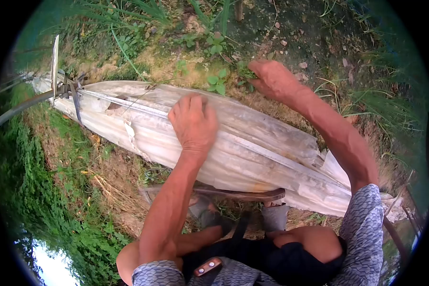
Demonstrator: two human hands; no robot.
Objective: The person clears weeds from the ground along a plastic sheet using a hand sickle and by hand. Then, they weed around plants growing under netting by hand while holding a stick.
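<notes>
A long, wrinkled whitish sheet [262,136] lies across the ground, with a pale straight strip along its length. My left hand [194,121] is on the sheet at its upper middle, fingers curled against the material; the fingertips are partly hidden. Beyond the sheet's far edge, my right hand [271,78] is low over the soil, its fingers closed on a small tuft of green weeds [244,71]. At the left end, the sheet is gathered and tied with a dark strip [75,102] beside a pole [24,109].
Leafy weeds [218,82] grow from the bare soil beyond the sheet. A dark wooden bar [243,194] lies along the near edge, close to my legs. Dense greenery [38,176] covers the left side. An upright pale stick [56,64] stands near the tied end.
</notes>
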